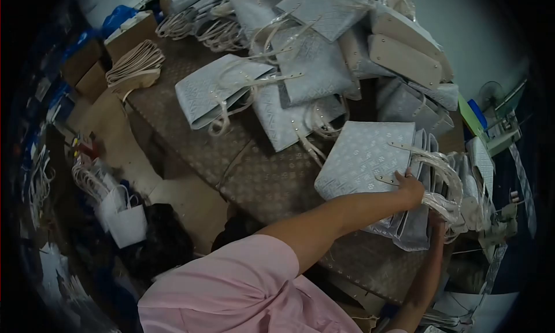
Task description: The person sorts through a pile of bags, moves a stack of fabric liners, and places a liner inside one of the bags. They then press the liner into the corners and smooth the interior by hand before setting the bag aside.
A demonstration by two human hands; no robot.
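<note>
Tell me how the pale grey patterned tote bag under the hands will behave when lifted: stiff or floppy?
The pale grey patterned tote bag lies flat with straight edges, so its panels probably stay fairly stiff. Its plastic-wrapped handles curve loosely and would likely dangle and feel slippery. The left hand touches it near the handles; it looks empty, so probably light.

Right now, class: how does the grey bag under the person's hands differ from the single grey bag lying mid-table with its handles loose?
The bag under the hands heads a packed row of bags at the table edge; the mid-table bag lies alone. The left hand touches the first; nothing touches the second. The first's handles are wrapped in clear film; the second's look bare. Both are grey and patterned.
</note>
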